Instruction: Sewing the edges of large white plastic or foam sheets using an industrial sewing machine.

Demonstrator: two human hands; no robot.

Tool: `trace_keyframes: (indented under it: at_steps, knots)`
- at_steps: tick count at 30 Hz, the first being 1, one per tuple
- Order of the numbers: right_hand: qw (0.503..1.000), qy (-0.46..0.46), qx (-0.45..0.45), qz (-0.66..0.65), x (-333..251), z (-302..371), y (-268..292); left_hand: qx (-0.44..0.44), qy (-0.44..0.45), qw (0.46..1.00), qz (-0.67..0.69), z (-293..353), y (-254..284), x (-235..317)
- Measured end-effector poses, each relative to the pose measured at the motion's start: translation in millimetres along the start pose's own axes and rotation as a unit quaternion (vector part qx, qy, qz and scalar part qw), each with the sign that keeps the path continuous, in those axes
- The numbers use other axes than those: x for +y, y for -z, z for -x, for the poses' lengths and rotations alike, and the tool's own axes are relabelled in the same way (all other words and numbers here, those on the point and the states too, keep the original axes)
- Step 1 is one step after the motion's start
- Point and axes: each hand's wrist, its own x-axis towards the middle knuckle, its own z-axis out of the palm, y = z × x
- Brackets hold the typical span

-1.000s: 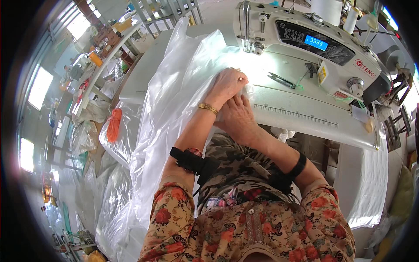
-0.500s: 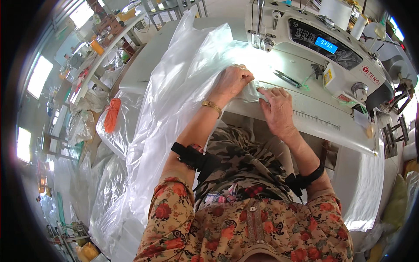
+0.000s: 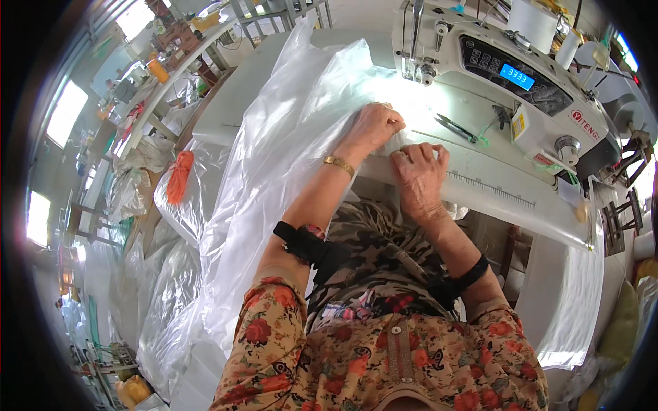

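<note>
A big, thin, translucent white plastic sheet [image 3: 274, 130] drapes over the left of the sewing table and down beside my lap. My left hand [image 3: 375, 131] is closed in a pinch on its edge, close to the lit needle area of the white sewing machine [image 3: 534, 75]. Just right of it, at the table's front edge, my right hand [image 3: 419, 179] has its fingers bent and together on the sheet's gathered edge; its fingertips are partly hidden. Dark thread snips [image 3: 456, 128] lie on the table beyond my right hand.
A ruler scale [image 3: 490, 185] runs along the front of the white table. Green thread [image 3: 485, 135] lies near the snips. Thread cones [image 3: 567, 45] stand behind the machine. Orange twine [image 3: 179, 178] hangs over more clear plastic at left. A chair [image 3: 277, 15] stands at the back.
My right hand has moved left toward my left hand, its fingers curling in on the sheet's edge. My left hand keeps its pinch. The whole view has shifted slightly.
</note>
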Motion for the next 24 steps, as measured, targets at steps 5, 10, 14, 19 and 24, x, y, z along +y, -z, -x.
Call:
trace_keyframes:
  at_steps: [5,10,14,19,24]
  knots:
    - [0.999,-0.041,0.006,-0.021,-19.3,0.8,-6.1,0.006,-0.014,0.999,-0.032,-3.4,1.1,6.8]
    - [0.997,-0.061,0.026,-0.038,-28.7,9.1,-2.9,-0.018,0.001,0.997,-0.081,4.5,-1.0,9.8]
    - [0.997,-0.056,0.036,-0.045,-20.6,21.4,9.3,0.033,-0.059,0.995,-0.079,14.9,-5.0,12.0]
    - [0.988,-0.09,0.066,-0.107,1.5,17.0,21.1,0.063,-0.103,0.99,-0.077,17.7,-7.2,10.4]
    - [0.993,-0.099,0.035,-0.045,11.2,-1.8,23.0,0.069,-0.094,0.991,-0.061,21.5,-5.3,13.7]
